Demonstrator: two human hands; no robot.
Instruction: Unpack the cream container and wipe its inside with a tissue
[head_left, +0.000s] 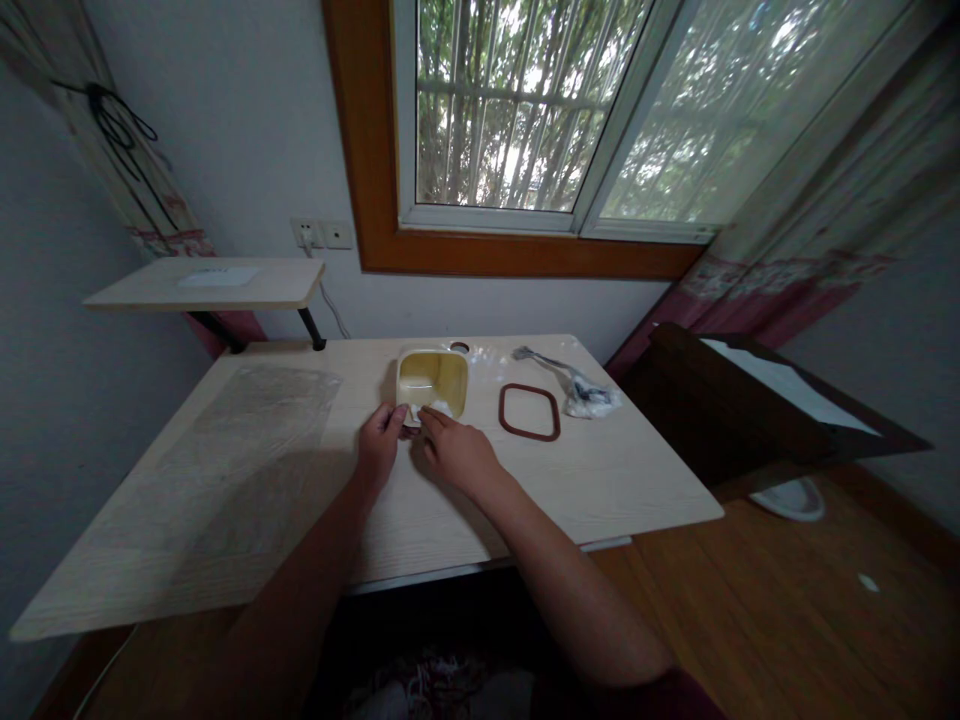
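Container point(431, 372), pale yellow, open-topped, is at the far half of the surface point(630, 475), opening up and in front of the person; can't tell if it sits flat or tips a bit. Left hand point(379, 447) grips its near-left corner, thumb up at the rim. Right hand point(459, 452) has its fingers closed over a white wad point(442, 408), cloth or tissue, held at the near wall. Reads as wiping, mid-job. Done so far: container is open and reachable, wad is at the wall. Left, as I judge it: the near side at least, since the wad is there; coverage of the other walls can't be read from this view. Reddish-brown frame point(556, 412) lies loose on the surface, right of the container and well apart from both hands, so it's not fitted to anything. Clear bag point(592, 398) with dark contents is just right of that, contents too small to identify, neither hand on it. Clear plastic sheet point(247, 430) lies spread at left, untouched.
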